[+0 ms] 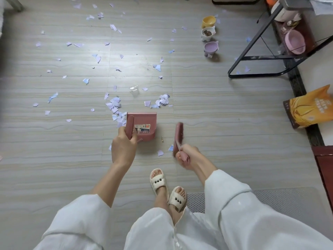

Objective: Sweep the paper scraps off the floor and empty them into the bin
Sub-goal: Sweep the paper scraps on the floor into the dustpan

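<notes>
Fingers of the left hand (123, 147) curl round the pink dustpan (143, 126) handle, mouth toward 12 o'clock, nothing visible inside; right hand (187, 156) grips the blurred brush (178, 136), long axis toward 12; paper scraps (115, 105) lie ahead.

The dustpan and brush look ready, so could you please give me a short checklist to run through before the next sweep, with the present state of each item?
1. Left hand grips the dustpan by its handle: ok.
2. Right hand grips the brush: ok.
3. Dustpan's front edge flat on the floor: cannot tell.
4. Scraps within reach of the pan: ok, a pile of paper scraps lies by its far left corner, a second pile just beyond it.
5. Brush bristles down on the floor: cannot tell, the brush is blurred.
6. Bin in sight for emptying: not ok, none shows.
</notes>
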`<state>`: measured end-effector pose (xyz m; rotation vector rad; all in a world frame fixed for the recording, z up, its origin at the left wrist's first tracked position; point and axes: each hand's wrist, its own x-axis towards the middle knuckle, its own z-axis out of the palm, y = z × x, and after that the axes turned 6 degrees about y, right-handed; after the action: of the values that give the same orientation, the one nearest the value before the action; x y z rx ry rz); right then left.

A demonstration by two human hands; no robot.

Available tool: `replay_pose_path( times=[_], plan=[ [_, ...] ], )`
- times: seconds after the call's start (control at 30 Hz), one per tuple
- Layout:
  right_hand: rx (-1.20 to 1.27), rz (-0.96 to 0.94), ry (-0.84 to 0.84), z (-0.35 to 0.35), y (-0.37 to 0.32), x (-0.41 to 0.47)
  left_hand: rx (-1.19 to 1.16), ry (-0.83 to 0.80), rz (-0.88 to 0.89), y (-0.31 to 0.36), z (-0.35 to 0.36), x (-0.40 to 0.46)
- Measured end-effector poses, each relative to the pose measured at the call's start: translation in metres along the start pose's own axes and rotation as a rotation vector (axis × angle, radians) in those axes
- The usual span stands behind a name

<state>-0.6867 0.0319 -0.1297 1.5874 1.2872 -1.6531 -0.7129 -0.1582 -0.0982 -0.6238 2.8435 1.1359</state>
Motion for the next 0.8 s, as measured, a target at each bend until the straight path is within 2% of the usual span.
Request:
replay_pose_path(
  times=[0.13,0.3,0.4,0.53,0.67,0.8],
  plan=[
    [-0.101,0.011,-0.056,-0.007,0.000,0.004,-0.008,0.063,-0.031,-0.015,-0.014,-0.021],
    [-0.290,-0.163,-0.062,-0.007,0.019,-0.016,0.000,0.169,-0.064,-0.040,-0.039,-0.039],
    [-0.400,-0.202,-0.092,-0.002,0.023,-0.033,0.010,0.197,-0.078,-0.057,-0.056,-0.044],
    [-0.598,-0.086,-0.227,0.025,0.018,-0.053,0.009,0.262,-0.149,-0.083,-0.085,-0.039],
    [-0.607,0.080,-0.389,0.075,0.025,-0.064,0.019,0.321,-0.207,-0.112,-0.117,-0.019],
    [-0.644,0.190,-0.464,0.143,0.048,-0.065,0.032,0.357,-0.263,-0.144,-0.150,0.004]
  ],
)
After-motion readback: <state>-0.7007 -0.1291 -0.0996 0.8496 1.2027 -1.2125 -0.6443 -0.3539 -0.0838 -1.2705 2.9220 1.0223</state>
